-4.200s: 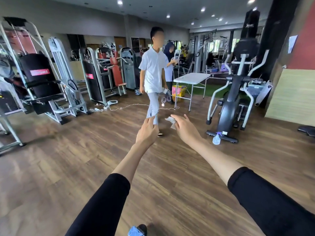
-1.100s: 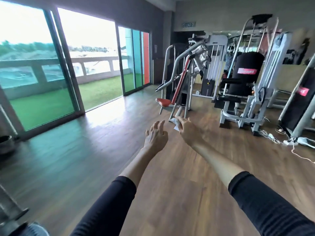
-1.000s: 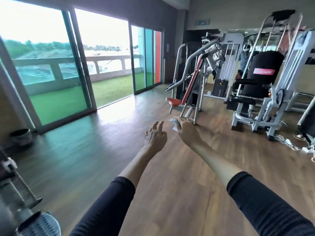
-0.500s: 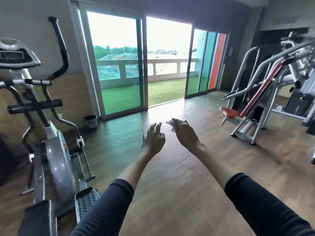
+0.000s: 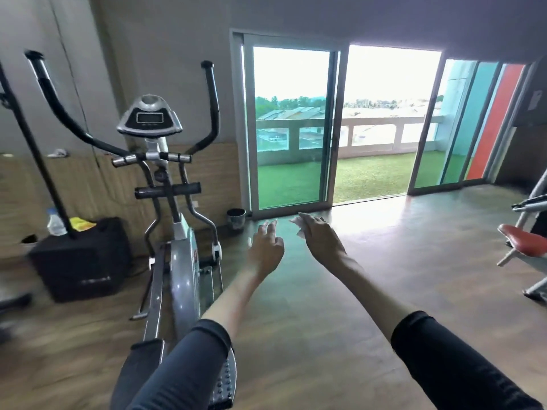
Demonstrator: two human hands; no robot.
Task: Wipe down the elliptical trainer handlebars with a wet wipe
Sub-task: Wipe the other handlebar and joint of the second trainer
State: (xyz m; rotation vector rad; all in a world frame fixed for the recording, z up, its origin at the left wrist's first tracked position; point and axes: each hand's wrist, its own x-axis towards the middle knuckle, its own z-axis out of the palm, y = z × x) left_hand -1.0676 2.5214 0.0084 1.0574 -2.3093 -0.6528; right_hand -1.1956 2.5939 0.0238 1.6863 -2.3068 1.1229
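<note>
At the left of the view, by the wall, the elliptical trainer (image 5: 180,261) stands with its handlebars (image 5: 213,113) untouched: long black swing arms rise on either side of the console (image 5: 149,118), with a short fixed bar (image 5: 152,157) banded in metal below it. The wet wipe (image 5: 298,224) is well apart from them, a small white wad pinched under the fingers of the right hand (image 5: 321,241), which is stretched out toward the glass doors (image 5: 291,128). The left hand (image 5: 265,247) hangs beside it with fingers loosely spread, holding nothing.

The step in hand looks like the approach. To do it well, the person should probably close on the machine, steady a swing arm with the free hand since it likely pivots, wrap the wipe round the grip at the top cap and draw it downward, then do the banded bar.

No brand or writing can be read; the console display is too small to make out.
</note>
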